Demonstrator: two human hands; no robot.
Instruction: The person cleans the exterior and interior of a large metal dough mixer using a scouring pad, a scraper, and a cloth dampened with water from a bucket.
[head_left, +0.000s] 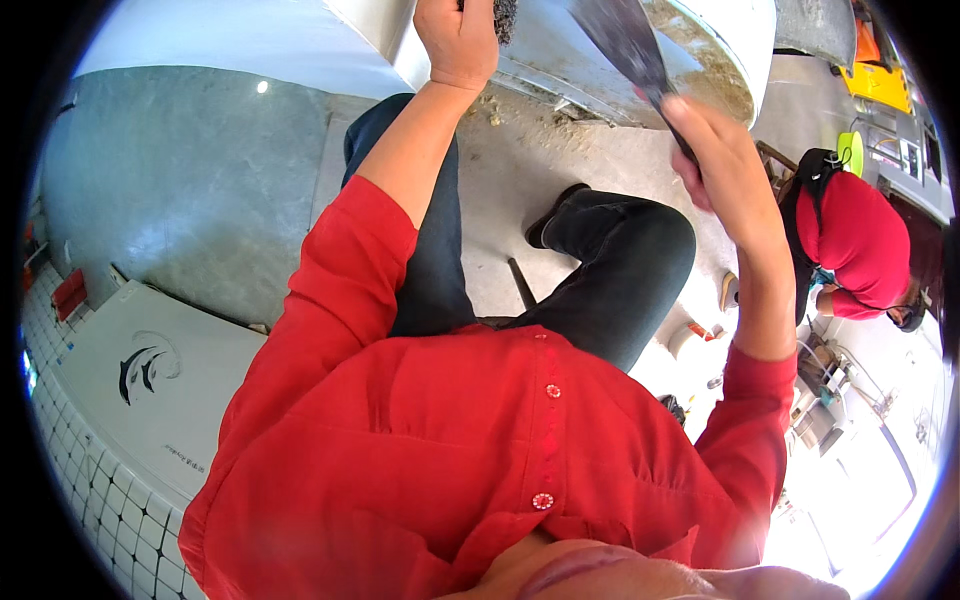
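At the top edge, my left hand (457, 45) grips a dark grey scouring pad (505, 21), apparently steel wool, partly cut off by the frame. My right hand (720, 161) is closed around the dark handle of a broad metal scraper (622, 37). The scraper's blade points up and left, over a white, curved-edged appliance part (763, 52). Brown grime coats the inner surface of that part near its rim. Whether the blade touches the surface cannot be told.
Scraped crumbs (493, 112) lie on the concrete floor (495, 165) below the part. A white panel with a dolphin picture (217, 375) is at lower left. Another person in red (855, 232) bends over at right, near a yellow case (877, 88) and scattered tools.
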